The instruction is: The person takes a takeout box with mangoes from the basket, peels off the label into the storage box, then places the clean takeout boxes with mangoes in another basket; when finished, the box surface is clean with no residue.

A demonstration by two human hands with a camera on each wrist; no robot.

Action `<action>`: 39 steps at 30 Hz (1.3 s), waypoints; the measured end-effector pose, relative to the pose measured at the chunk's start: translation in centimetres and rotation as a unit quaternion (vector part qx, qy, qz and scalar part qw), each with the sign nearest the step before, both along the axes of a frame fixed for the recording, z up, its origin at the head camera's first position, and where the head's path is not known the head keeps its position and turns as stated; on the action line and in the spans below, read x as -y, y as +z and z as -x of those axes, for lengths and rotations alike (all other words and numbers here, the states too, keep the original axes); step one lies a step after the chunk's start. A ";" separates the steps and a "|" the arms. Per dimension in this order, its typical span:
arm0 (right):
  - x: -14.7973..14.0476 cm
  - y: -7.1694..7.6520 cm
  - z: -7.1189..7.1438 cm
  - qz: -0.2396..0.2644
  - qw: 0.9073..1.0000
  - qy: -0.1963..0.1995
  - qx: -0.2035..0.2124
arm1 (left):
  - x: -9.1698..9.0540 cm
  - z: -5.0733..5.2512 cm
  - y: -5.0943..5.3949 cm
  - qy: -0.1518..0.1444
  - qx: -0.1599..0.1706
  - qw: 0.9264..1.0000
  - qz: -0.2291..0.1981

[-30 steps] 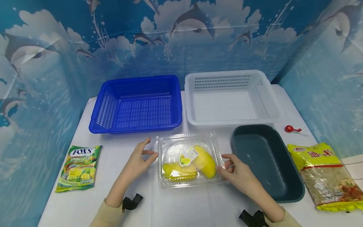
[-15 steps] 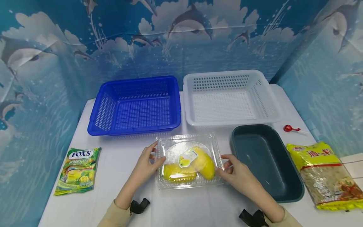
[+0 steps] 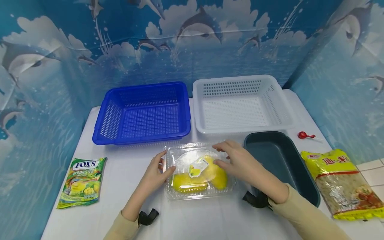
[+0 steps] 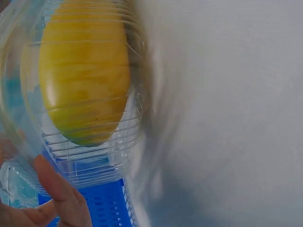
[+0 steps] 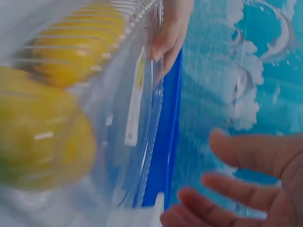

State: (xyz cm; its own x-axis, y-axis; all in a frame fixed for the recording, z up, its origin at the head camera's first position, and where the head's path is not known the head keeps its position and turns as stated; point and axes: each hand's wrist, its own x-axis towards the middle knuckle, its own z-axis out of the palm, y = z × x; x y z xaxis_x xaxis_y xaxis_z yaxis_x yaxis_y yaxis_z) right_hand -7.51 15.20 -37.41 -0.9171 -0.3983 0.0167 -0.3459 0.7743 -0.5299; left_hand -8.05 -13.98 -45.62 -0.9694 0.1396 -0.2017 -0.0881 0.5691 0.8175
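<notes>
Clamshell of mangoes lies flat on the bench, long axis running pretty much left-right. Left hand has its left edge between thumb and fingers; right hand hovers over its right side, fingers loosely spread, holding nothing.

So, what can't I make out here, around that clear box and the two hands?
Head view: back right corner of the clear box, behind the right hand.
Head view: part of the dark green tray, behind the right arm.
Head view: fine print on the label, too small.
Left wrist view: part of the left hand, cut off at lower left.
Right wrist view: one yellow fruit, blurred and cut off by the left edge.
</notes>
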 end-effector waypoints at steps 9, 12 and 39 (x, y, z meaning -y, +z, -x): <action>5.4 0.8 4.0 -0.108 0.973 0.195 0.068 | 0.0 0.1 -0.2 0.003 0.000 1.000 -0.011; 6.3 0.4 4.5 -0.139 0.966 0.202 0.085 | 0.0 0.1 -0.2 0.001 0.001 1.000 -0.013; 7.9 -0.5 5.2 -0.201 0.942 0.269 0.014 | 0.0 0.1 -0.1 -0.004 0.012 1.000 -0.008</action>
State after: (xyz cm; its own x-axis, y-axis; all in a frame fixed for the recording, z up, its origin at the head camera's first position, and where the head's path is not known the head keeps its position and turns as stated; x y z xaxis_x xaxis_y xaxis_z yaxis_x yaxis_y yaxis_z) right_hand -12.68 7.28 -37.89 -0.5783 -0.7744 -0.2567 -0.7357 0.6310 -0.2461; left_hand -8.18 -14.00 -45.76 -0.9634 0.1501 -0.2220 -0.1032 0.5567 0.8243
